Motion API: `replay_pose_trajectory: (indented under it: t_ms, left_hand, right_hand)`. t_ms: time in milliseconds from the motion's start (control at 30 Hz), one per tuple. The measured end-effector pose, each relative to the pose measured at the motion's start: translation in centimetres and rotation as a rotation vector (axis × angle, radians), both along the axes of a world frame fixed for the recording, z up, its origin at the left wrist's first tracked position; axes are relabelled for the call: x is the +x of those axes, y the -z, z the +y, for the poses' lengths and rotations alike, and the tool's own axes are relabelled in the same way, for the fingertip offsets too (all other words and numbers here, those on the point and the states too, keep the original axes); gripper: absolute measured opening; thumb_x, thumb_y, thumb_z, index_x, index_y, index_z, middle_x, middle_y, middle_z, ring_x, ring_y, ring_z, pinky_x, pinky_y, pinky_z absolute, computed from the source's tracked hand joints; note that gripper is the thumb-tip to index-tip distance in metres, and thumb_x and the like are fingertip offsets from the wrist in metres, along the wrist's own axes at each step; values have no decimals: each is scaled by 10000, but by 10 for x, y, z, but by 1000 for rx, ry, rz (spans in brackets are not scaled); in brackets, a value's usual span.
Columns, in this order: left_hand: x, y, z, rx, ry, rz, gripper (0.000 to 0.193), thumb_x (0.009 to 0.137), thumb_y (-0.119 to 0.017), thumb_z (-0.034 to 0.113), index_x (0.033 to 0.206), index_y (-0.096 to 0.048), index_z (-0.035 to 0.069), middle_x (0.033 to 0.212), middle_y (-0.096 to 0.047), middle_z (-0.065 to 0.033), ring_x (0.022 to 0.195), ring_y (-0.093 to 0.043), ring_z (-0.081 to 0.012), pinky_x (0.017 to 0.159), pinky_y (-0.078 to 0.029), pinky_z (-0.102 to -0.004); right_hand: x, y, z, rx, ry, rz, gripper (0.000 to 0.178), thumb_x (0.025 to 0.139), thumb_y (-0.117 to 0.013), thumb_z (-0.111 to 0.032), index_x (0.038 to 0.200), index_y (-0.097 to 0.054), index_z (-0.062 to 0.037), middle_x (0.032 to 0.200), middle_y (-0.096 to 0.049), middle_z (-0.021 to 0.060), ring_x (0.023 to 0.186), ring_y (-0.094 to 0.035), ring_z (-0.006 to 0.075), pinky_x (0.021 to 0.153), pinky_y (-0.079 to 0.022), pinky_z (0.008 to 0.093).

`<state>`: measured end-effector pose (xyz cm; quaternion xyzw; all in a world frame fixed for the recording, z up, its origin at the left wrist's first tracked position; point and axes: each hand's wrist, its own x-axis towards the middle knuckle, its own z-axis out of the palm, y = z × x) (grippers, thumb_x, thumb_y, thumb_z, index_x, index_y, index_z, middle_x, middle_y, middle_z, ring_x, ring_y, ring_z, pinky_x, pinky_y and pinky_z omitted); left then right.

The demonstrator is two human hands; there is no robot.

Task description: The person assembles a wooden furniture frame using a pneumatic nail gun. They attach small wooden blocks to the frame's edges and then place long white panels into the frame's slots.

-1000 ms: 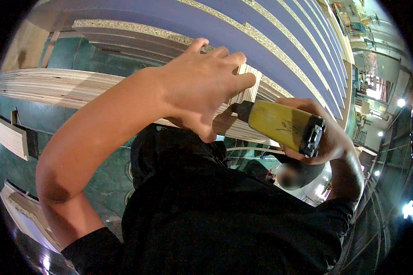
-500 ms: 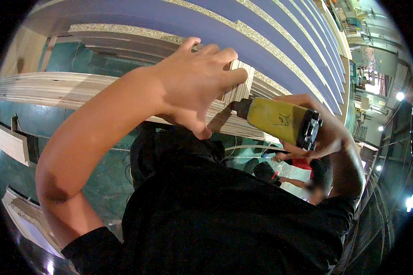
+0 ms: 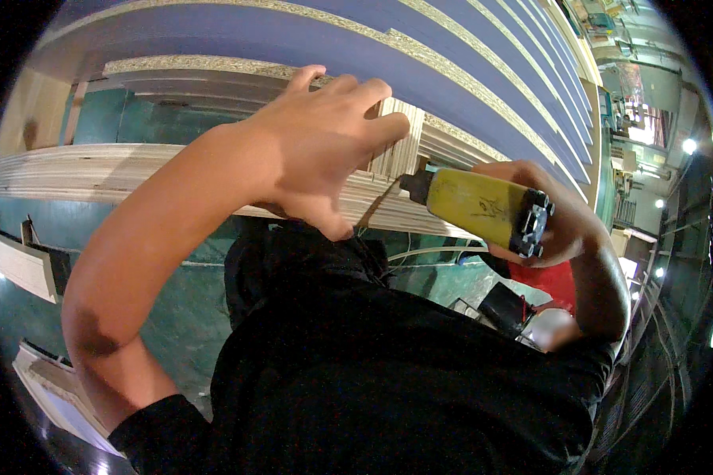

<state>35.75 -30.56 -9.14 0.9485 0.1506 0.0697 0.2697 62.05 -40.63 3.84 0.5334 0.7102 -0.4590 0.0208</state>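
Observation:
A bundle of plywood strips [image 3: 79, 168] runs left to right in front of me, with a short upright plywood piece [image 3: 398, 150] set against its far side. Across the bundle lies my left hand [image 3: 317, 142], thumb on the near edge and fingers curled over the far side by the short piece, clasping the wood. My right hand [image 3: 566, 229] is wrapped round the handle of a yellow and black nail gun [image 3: 475, 204]. Its black nose points left, close over the strips and just right of my left hand. The trigger and the tip's contact with the wood are hidden.
Beyond the strips, purple-faced boards [image 3: 293, 36] with bare chipboard edges stand in rows. More boards [image 3: 24, 257] lie low at the left. Below my right arm, a person in a red top [image 3: 543, 281] is close by. A pale hose [image 3: 436, 250] passes below the nail gun.
The nail gun's nose sits slightly farther right relative to my left hand and the short piece. Both grips stay the same. The person in red has shifted position.

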Motion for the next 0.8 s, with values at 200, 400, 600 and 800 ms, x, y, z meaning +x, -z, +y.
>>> replay_pose_trajectory:
  t_ms: [200, 400, 600, 800]
  left_hand:
    - [5, 3, -3, 28, -6, 3, 1118, 436, -922, 437, 1413, -458, 152, 1461, -386, -229, 1339, -426, -420, 1136, -264, -630]
    - [13, -14, -1, 55, 29, 48, 1153, 440, -906, 521, 1430, -453, 143, 1494, -354, -228, 1370, -374, -440, 1160, -229, -613]
    - [43, -40, -4, 72, 78, 189, 1027, 553, -793, 684, 1332, -513, 77, 1521, -323, -270, 1387, -317, -504, 1147, -216, -621]
    - [176, -72, -39, 412, 160, 209, 635, 672, -794, 481, 1068, -627, 14, 1473, -389, -271, 1317, -401, -473, 1098, -282, -597]
  right_hand:
    - [9, 5, -18, -139, 106, 90, 513, 643, -783, -155, 1106, -615, -12, 938, -654, 86, 907, -640, 239, 829, -502, 358]
    - [67, 9, -95, -106, 21, 317, 735, 456, -750, -282, 1081, -541, 43, 962, -589, 206, 924, -601, 434, 799, -477, 455]
    - [141, 34, -191, -34, 337, 407, 399, 670, -719, -122, 1010, -575, 29, 893, -611, 153, 851, -628, 289, 742, -486, 386]
    - [272, 26, -276, 82, 500, 272, 376, 730, -726, -231, 982, -592, 14, 887, -592, 113, 818, -595, 219, 714, -467, 353]
